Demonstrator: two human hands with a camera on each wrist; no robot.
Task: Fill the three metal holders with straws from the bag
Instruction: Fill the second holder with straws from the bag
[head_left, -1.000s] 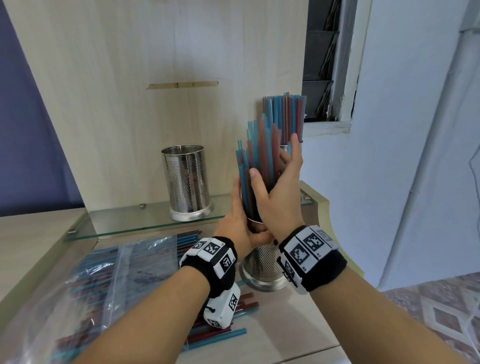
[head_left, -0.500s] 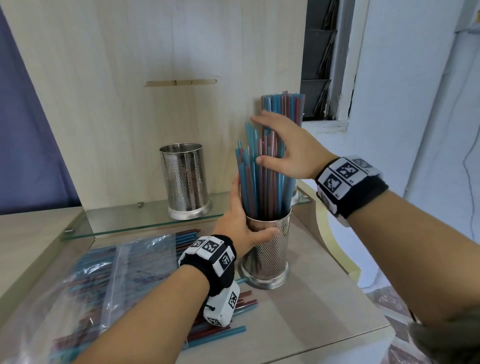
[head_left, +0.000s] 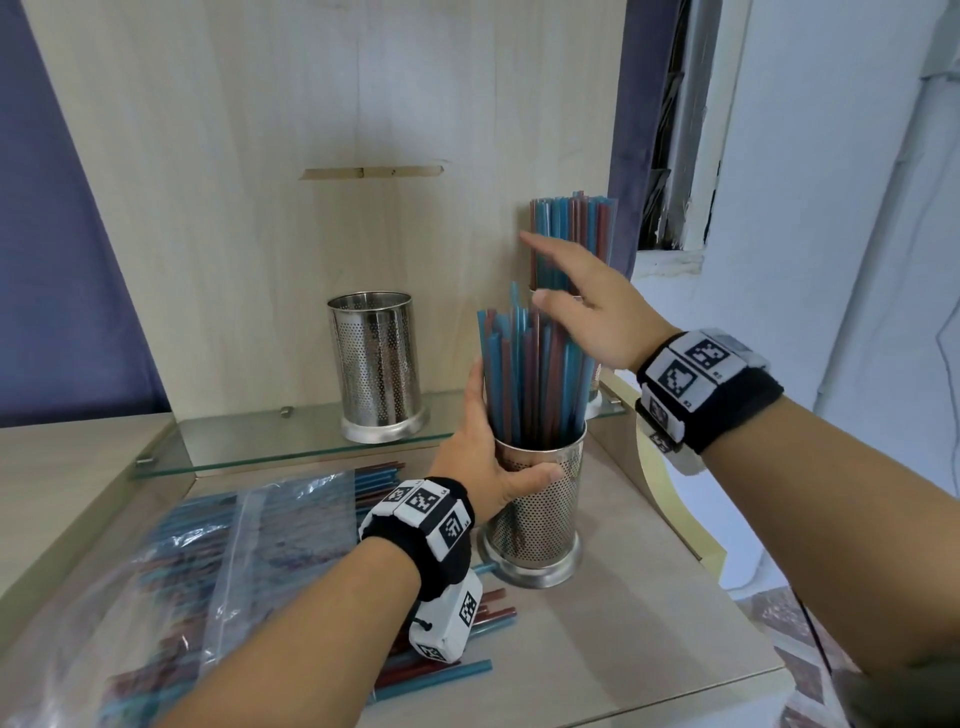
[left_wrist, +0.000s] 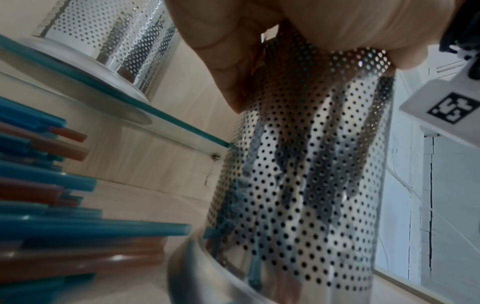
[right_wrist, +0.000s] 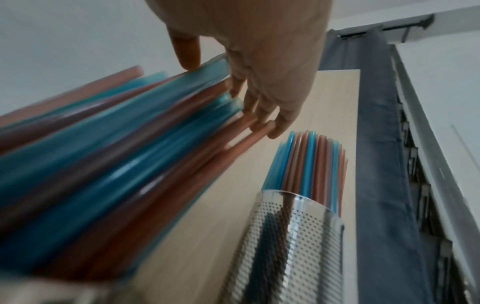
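Observation:
On the wooden counter stands a perforated metal holder (head_left: 540, 519) filled with blue and red straws (head_left: 530, 379). My left hand (head_left: 483, 462) grips it just under the rim, thumb across the front; in the left wrist view the fingers (left_wrist: 223, 61) wrap the mesh wall (left_wrist: 311, 185). Above it, my right hand (head_left: 582, 306) lies flat with straight fingers (right_wrist: 259, 115) touching the straw tops (right_wrist: 103, 164). An empty holder (head_left: 375, 364) stands on the glass shelf (head_left: 260, 441). Behind my right hand, a third holder (right_wrist: 285, 236) is packed with straws (head_left: 571, 228).
A clear plastic bag (head_left: 208, 571) with more straws lies on the counter at the left. Loose straws (head_left: 441, 675) lie under my left wrist. A wooden back panel (head_left: 311, 208) rises behind the shelf. The counter's right edge (head_left: 675, 519) drops to the floor.
One second ago both hands wrapped the straw bundle. My right hand let go and now lies flat on the tops. The straws have sunk lower into the front holder.

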